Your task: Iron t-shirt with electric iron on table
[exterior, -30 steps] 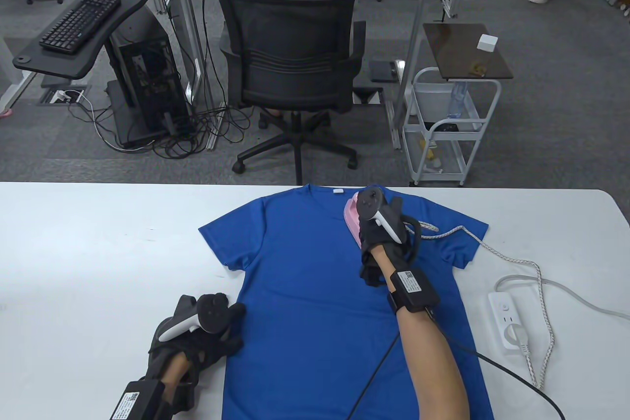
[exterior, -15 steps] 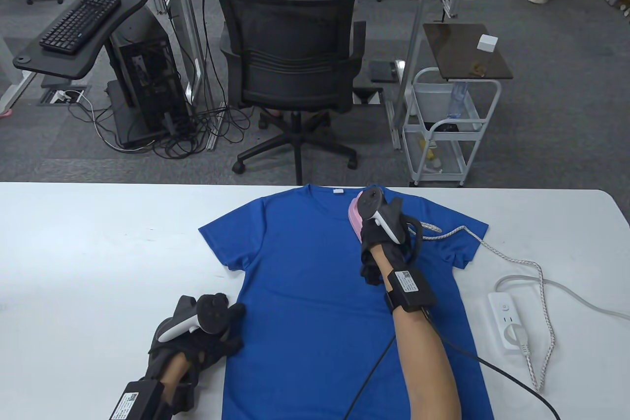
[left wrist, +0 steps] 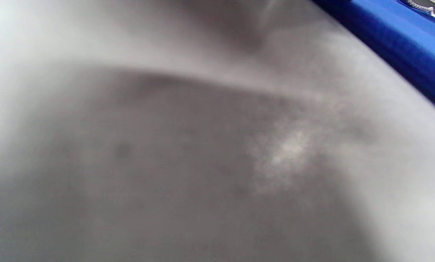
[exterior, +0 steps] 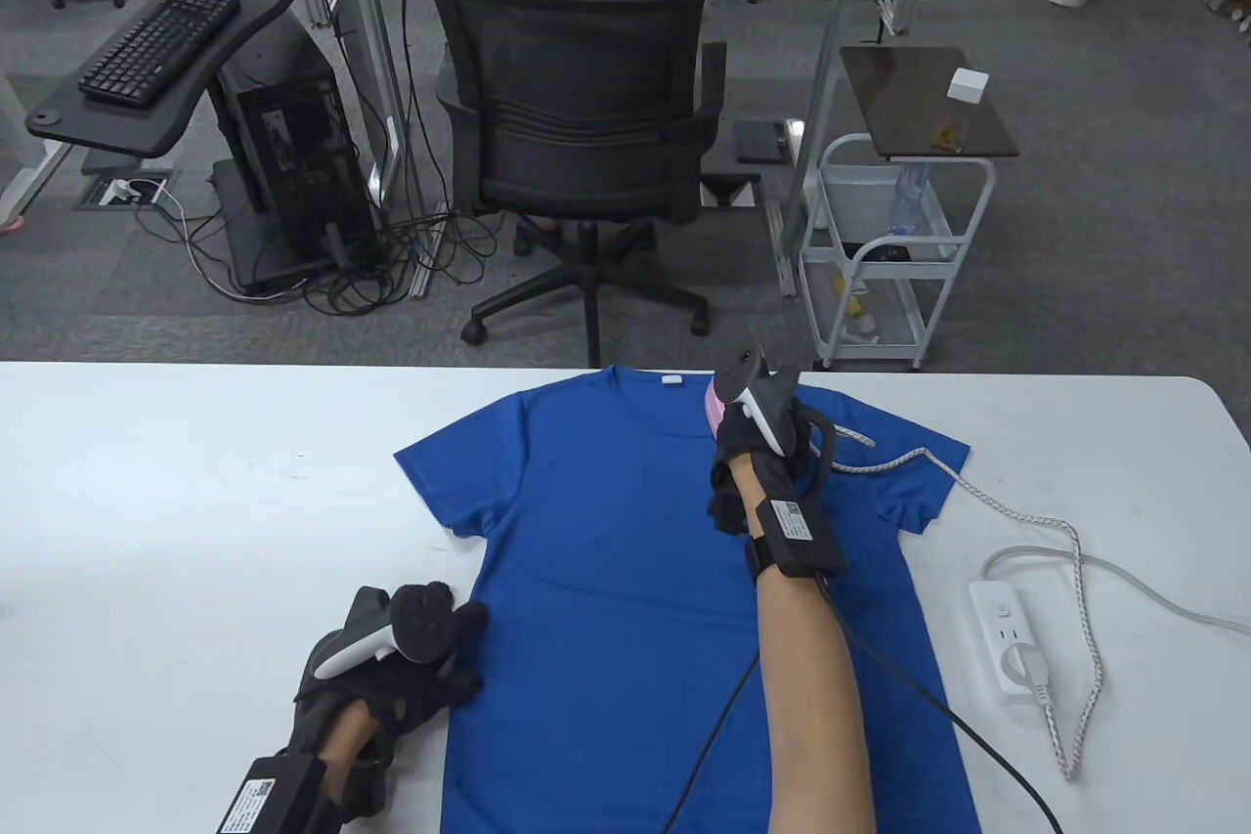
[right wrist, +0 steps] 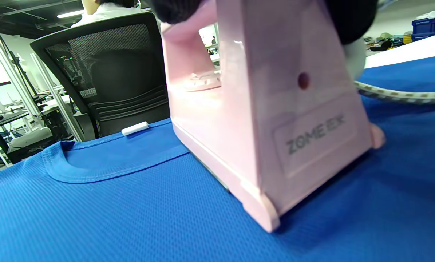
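Observation:
A blue t-shirt (exterior: 625,580) lies flat on the white table (exterior: 195,482), collar at the far edge. My right hand (exterior: 757,443) grips the handle of a pink electric iron (exterior: 712,404) on the shirt's right shoulder, beside the collar. In the right wrist view the iron (right wrist: 275,120) is tipped, its rear corner on the shirt (right wrist: 93,218) and its soleplate lifted. My left hand (exterior: 401,668) rests at the shirt's lower left edge; whether it touches the cloth is hidden. The left wrist view is a blur, with a strip of the shirt (left wrist: 403,40).
The iron's braided cord (exterior: 1026,521) runs right across the sleeve to a white power strip (exterior: 1012,638) near the table's right edge. A black glove cable (exterior: 919,707) crosses the shirt's lower right. An office chair (exterior: 582,140) stands beyond the table's far edge.
My right hand has moved the iron a little farther toward the collar and tilted it up. The left hand has not moved.

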Action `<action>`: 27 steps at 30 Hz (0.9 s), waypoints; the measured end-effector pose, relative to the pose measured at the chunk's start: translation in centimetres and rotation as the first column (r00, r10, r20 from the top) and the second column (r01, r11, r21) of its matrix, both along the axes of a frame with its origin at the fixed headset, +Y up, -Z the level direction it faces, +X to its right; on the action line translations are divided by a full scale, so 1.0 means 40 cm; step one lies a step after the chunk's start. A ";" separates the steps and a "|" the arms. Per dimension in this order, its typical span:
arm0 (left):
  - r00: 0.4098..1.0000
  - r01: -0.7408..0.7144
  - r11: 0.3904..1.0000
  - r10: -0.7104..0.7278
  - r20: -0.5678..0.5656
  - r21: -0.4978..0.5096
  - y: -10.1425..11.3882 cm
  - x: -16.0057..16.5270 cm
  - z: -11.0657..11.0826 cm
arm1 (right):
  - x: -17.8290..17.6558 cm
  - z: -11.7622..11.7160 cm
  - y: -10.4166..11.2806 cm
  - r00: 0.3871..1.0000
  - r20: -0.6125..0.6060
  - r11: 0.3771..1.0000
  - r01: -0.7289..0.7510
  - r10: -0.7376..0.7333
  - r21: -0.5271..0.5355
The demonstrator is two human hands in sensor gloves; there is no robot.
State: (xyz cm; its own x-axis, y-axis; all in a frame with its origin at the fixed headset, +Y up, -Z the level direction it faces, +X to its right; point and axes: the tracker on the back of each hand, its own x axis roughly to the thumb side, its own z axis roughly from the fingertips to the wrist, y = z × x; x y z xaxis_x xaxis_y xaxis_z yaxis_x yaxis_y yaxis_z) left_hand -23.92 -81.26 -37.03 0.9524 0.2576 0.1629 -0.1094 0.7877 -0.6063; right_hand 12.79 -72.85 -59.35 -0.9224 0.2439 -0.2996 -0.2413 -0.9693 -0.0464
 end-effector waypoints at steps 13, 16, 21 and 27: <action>1.000 0.003 1.000 -0.003 0.000 0.003 0.000 0.000 0.000 | 0.079 0.086 0.005 0.997 -0.067 0.999 -0.030 0.031 0.013; 1.000 0.003 1.000 -0.003 -0.001 0.004 0.000 0.001 0.001 | 0.093 0.105 0.005 0.997 -0.066 0.999 -0.037 0.038 0.024; 1.000 0.003 1.000 -0.003 0.001 0.004 0.000 0.001 0.000 | 0.127 0.126 0.009 0.999 -0.045 0.999 -0.025 0.027 0.027; 1.000 0.004 1.000 -0.004 0.002 0.001 0.000 0.001 0.000 | 0.145 0.109 0.007 0.996 0.060 0.997 -0.066 0.064 0.033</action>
State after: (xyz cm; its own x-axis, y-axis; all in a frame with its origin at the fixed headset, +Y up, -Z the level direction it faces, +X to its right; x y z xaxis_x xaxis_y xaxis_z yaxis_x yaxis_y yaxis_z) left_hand -23.88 -81.25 -37.02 0.9530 0.2539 0.1653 -0.1050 0.7886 -0.6058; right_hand 18.58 -72.55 -54.99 -0.9177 0.1955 -0.3459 -0.1741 -0.9804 -0.0922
